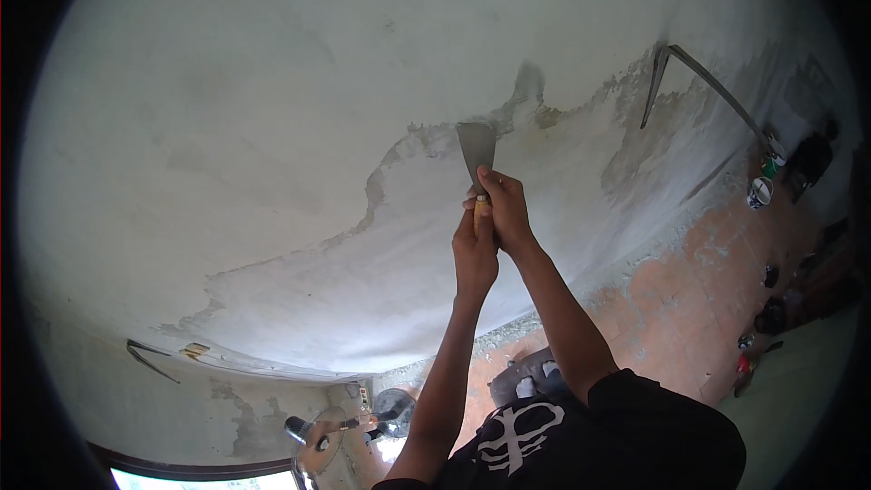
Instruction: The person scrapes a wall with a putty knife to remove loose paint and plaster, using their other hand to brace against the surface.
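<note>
Left hand [474, 249] and right hand [510, 209] clasp the scraper [477, 154] closely; I'd angle its blade [476, 138] shallowly along the rough patch [435, 138] beside it.

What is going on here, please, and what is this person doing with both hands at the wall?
A person holds a scraper in both bare hands: the left hand on its yellowish handle, the right hand higher, near the blade. The blade's wide end appears to meet the wall, along a ragged line of darker, rough patches. The reddish floor lies below.
</note>
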Demonstrator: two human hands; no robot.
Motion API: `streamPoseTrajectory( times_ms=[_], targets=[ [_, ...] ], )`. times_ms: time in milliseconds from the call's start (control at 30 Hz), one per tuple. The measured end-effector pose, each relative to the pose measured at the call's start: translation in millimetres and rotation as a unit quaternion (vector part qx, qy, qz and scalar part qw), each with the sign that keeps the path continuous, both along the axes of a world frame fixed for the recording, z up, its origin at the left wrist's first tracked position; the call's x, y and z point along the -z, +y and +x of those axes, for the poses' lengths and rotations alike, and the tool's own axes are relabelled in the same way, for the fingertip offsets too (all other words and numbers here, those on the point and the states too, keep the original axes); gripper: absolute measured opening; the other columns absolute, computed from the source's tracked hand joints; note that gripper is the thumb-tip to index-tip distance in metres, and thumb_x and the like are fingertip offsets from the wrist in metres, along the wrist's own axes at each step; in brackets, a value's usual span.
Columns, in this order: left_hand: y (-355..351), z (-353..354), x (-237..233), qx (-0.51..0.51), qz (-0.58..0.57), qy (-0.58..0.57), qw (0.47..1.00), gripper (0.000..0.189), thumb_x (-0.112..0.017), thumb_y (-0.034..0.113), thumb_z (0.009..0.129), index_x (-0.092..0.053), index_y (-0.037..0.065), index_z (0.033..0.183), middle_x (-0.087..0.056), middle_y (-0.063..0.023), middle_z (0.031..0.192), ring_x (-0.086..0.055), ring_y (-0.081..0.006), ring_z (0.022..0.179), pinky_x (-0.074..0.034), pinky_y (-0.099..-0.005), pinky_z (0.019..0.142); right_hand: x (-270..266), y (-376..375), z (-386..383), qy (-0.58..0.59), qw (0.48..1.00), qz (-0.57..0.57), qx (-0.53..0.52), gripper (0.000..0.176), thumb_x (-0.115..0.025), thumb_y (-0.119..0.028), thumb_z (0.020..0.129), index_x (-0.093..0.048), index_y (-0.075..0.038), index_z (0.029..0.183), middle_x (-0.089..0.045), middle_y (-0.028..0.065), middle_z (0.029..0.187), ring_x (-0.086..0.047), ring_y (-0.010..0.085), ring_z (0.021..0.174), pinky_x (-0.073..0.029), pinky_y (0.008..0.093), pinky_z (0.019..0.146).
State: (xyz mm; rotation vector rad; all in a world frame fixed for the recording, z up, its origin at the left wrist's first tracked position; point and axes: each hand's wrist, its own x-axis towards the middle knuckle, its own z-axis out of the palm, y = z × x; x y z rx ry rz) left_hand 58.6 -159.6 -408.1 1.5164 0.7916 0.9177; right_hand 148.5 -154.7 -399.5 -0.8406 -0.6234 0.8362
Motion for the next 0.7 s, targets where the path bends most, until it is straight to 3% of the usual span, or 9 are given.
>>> streamPoseTrajectory(
  times_ms=[100, 167, 400, 467, 700],
  targets=[
    [-3.8, 4.7, -3.5, -0.001, 0.019, -0.034, 0.999, 0.037, -0.041, 0.030, 0.102, -0.056, -0.003, 0.109, -0.054, -0.0036, 0.068, -0.047, -0.0080, 0.058, -0.037, -0.0271, 0.051, -3.1, -3.7, -0.2, 0.021, 1.000, -0.007, -0.005, 0.039, -0.056, -0.036, 0.096, -0.057, -0.005, 0.073, -0.056, 0.0024, 0.066, -0.059, 0.0118, 0.063, -0.047, 0.0250, 0.056],
    [-4.6, 5.8, -2.6, 0.003, 0.025, -0.030, 0.999, 0.037, -0.039, 0.033, 0.103, -0.056, -0.001, 0.105, -0.047, 0.0036, 0.065, -0.040, -0.0032, 0.055, -0.032, -0.0222, 0.048, 1.6, -4.2, 2.2, 0.026, 1.000, -0.007, -0.010, 0.038, -0.056, -0.036, 0.096, -0.058, -0.005, 0.073, -0.056, 0.0023, 0.066, -0.059, 0.0118, 0.062, -0.047, 0.0250, 0.056],
    [-4.2, 7.0, 5.4, -0.001, 0.020, -0.033, 0.999, 0.038, -0.039, 0.032, 0.103, -0.055, -0.002, 0.107, -0.047, 0.0031, 0.066, -0.039, -0.0032, 0.056, -0.032, -0.0221, 0.048, 7.7, -5.5, 3.6, 0.019, 1.000, -0.013, -0.005, 0.038, -0.056, -0.036, 0.095, -0.058, -0.005, 0.073, -0.056, 0.0028, 0.066, -0.059, 0.0123, 0.062, -0.047, 0.0253, 0.057],
    [-0.6, 6.9, 7.2, 0.015, 0.002, -0.039, 0.999, 0.037, -0.042, 0.028, 0.101, -0.055, -0.005, 0.112, -0.054, -0.0035, 0.069, -0.047, -0.0082, 0.059, -0.039, -0.0274, 0.052, 8.2, -2.6, 9.8, 0.020, 1.000, 0.004, -0.016, 0.039, -0.057, -0.037, 0.095, -0.058, -0.005, 0.073, -0.056, 0.0028, 0.066, -0.059, 0.0122, 0.062, -0.048, 0.0252, 0.058],
    [-4.4, 7.0, -1.9, -0.001, -0.001, -0.037, 0.999, 0.035, -0.042, 0.027, 0.102, -0.056, -0.004, 0.111, -0.053, -0.0024, 0.068, -0.045, -0.0073, 0.057, -0.037, -0.0263, 0.050, 0.7, -7.4, 3.3, -0.011, 1.000, 0.002, -0.001, 0.040, -0.057, -0.039, 0.095, -0.058, -0.005, 0.074, -0.056, 0.0023, 0.066, -0.058, 0.0098, 0.062, -0.047, 0.0243, 0.057]
  ],
)
